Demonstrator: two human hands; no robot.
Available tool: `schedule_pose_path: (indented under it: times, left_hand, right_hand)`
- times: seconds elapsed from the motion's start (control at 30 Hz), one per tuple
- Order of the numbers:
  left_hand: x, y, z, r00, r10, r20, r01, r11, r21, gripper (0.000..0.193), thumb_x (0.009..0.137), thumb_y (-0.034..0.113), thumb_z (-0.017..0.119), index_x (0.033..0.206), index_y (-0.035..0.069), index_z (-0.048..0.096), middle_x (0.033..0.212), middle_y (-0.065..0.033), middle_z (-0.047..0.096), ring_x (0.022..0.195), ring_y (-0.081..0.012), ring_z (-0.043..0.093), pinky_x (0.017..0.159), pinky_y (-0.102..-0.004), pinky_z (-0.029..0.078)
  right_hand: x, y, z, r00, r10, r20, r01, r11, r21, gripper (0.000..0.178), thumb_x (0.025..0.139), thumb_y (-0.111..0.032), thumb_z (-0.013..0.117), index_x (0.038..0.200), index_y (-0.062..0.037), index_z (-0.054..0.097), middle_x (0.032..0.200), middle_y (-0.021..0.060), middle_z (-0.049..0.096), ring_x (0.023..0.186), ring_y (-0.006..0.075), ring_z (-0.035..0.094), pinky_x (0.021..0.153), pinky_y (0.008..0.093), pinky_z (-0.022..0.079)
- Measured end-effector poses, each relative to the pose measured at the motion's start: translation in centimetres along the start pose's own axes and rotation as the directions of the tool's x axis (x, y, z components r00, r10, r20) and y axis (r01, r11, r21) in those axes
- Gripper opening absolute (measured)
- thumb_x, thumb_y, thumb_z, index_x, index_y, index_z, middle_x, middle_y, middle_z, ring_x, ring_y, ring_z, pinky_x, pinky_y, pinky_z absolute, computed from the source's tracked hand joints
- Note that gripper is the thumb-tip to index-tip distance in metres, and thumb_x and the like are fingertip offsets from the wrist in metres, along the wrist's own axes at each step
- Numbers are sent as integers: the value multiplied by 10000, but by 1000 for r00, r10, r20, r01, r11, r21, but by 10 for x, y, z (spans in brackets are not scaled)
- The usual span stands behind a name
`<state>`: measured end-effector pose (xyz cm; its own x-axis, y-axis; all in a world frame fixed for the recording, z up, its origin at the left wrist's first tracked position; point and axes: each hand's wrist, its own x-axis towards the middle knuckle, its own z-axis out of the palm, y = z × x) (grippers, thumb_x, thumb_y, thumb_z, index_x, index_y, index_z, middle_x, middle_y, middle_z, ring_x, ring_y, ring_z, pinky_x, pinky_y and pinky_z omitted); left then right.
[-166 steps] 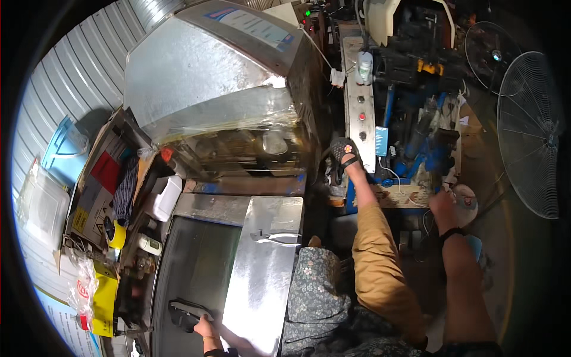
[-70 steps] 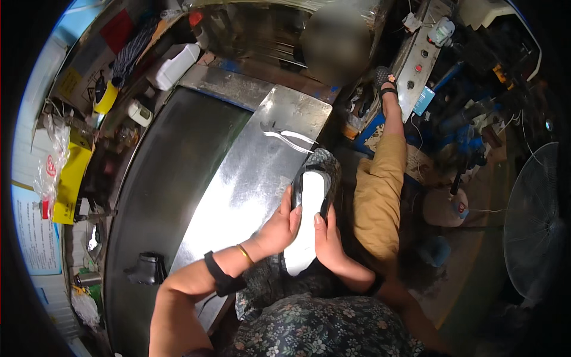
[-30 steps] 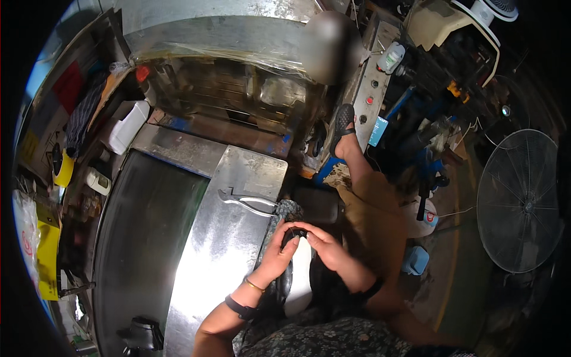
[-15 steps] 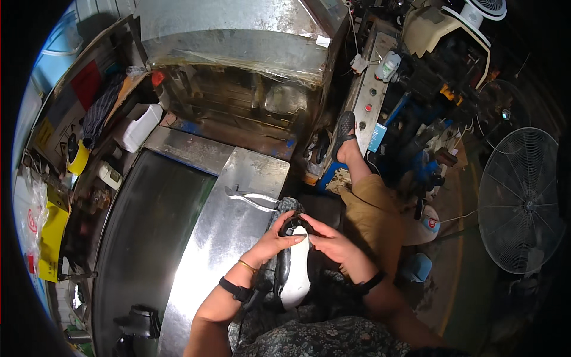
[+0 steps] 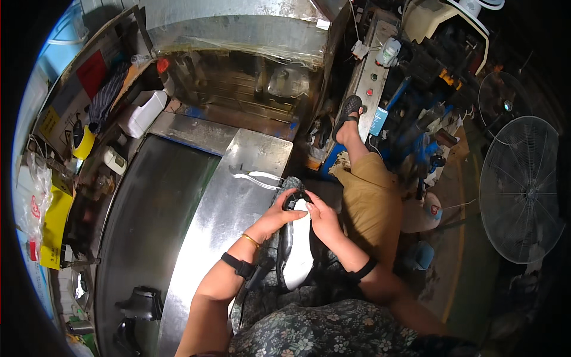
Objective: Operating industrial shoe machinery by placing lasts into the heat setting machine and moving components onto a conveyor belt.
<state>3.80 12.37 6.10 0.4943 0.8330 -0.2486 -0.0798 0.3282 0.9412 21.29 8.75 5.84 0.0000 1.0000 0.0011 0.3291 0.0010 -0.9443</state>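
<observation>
A black shoe with a long white sole (image 5: 299, 256) lies in my lap, sole side up, its far end pointing away from me. My left hand (image 5: 278, 215) wraps the left side of that far end, the thumb lying across toward the white sole. From the right, my right hand (image 5: 323, 216) presses its thumb and fingers at the same end. Both hands are closed on the shoe; some fingertips are hidden beneath its dark edge. Just beyond my left hand, metal pincers (image 5: 257, 177) rest on the steel bench top (image 5: 208, 232).
Left of the bench, a dark conveyor belt (image 5: 151, 220) carries black shoes (image 5: 141, 302) near me. A metal machine (image 5: 235, 30) stands ahead. My sandalled foot (image 5: 350, 113) rests by a button panel (image 5: 370, 77). At right stands a large fan (image 5: 523, 190).
My right hand's fingers have drawn in closer around the shoe's far end. My left hand keeps its hold there. The whole view has shifted slightly.
</observation>
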Motion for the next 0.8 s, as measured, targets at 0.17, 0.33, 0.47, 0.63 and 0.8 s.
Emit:
schedule_pose_path:
  times: [0.17,0.33,0.47,0.63,0.8]
  left_hand:
    - [10,-3,2,1000,-10,25,11,999,-42,817,772,191,769,1444,71,320,1267,-123,517,1116,-190,536,957,-299,438]
    - [1,4,7,998,43,45,-37,991,-132,843,759,182,779,1446,50,309,1289,-125,510,1122,-189,534,963,-303,439]
    - [0,4,34,942,318,-109,-170,730,662,849,659,290,833,1355,4,441,1326,-225,479,1217,-330,486,1027,-390,398]
    - [-60,77,59,725,556,406,-670,706,229,508,792,203,748,1231,23,567,1290,-178,559,1223,-342,513,1027,-398,402]
    - [-46,37,-47,783,594,183,-523,469,711,368,790,162,716,1120,22,630,1201,-149,619,1117,-358,580,955,-403,477]
  right_hand:
    - [9,10,-17,970,211,122,-235,941,243,413,1000,-311,484,1348,-91,511,1248,88,609,1132,216,584,905,360,473]
    - [33,-4,-61,763,263,591,-575,694,433,766,962,-643,276,1446,-54,351,1338,113,528,1150,248,565,919,415,479]
    - [55,-18,-82,588,434,682,-683,718,133,822,924,-693,327,1426,-45,380,1207,105,600,1077,225,600,945,342,453]
    - [40,-45,-115,465,159,871,-339,941,10,449,870,-245,678,1247,-32,558,1133,52,636,1067,125,589,962,286,445]
    - [-31,-34,-132,427,789,442,-904,369,215,391,882,-211,634,1218,-18,583,1161,75,648,975,180,653,902,329,508]
